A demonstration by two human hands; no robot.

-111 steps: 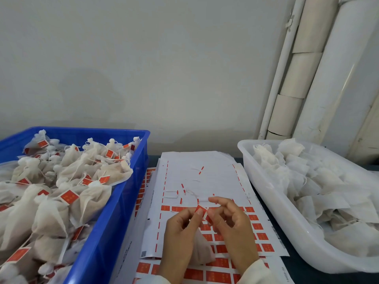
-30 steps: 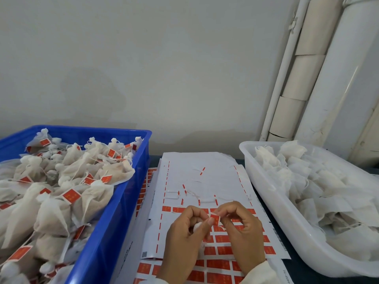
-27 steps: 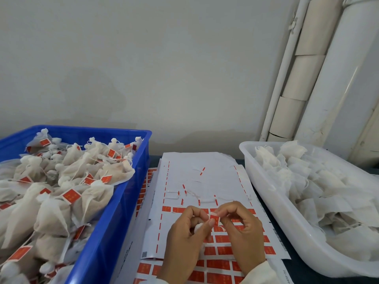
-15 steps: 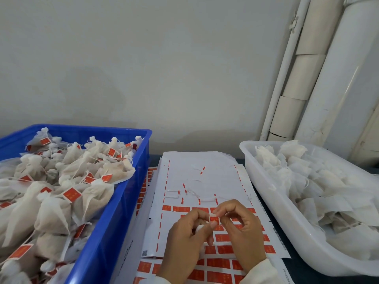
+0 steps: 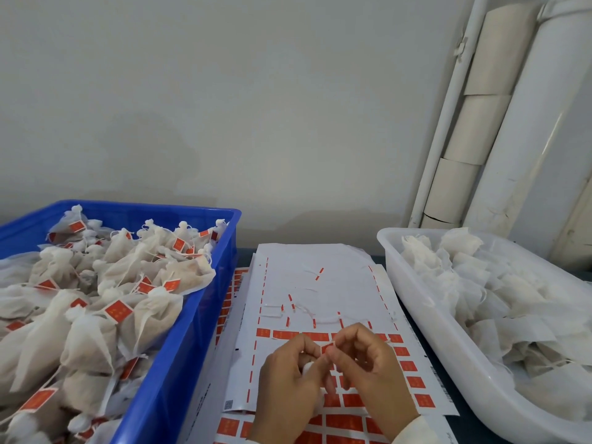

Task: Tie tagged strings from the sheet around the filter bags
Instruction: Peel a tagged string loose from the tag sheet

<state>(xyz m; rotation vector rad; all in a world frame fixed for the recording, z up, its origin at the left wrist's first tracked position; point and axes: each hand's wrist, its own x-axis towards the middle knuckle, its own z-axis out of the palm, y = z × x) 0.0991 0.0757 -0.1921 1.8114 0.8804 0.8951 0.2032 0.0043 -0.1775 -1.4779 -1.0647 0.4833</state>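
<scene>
Hands (image 5: pixel 333 370) perhaps pinching tagged string (image 5: pixel 327 348)

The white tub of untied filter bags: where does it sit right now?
In the head view the white tub sits at the right, beside the tag sheet, below the wall pipes.

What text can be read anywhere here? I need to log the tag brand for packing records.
None can be read.
Red tags on the tied bags in the blue crate: faint marks, too blurred.
Red tags on the tag sheet: print too small.
Small square code at the sheet's lower left corner, possibly a QR code: not legible.
White tub: no text visible.
</scene>
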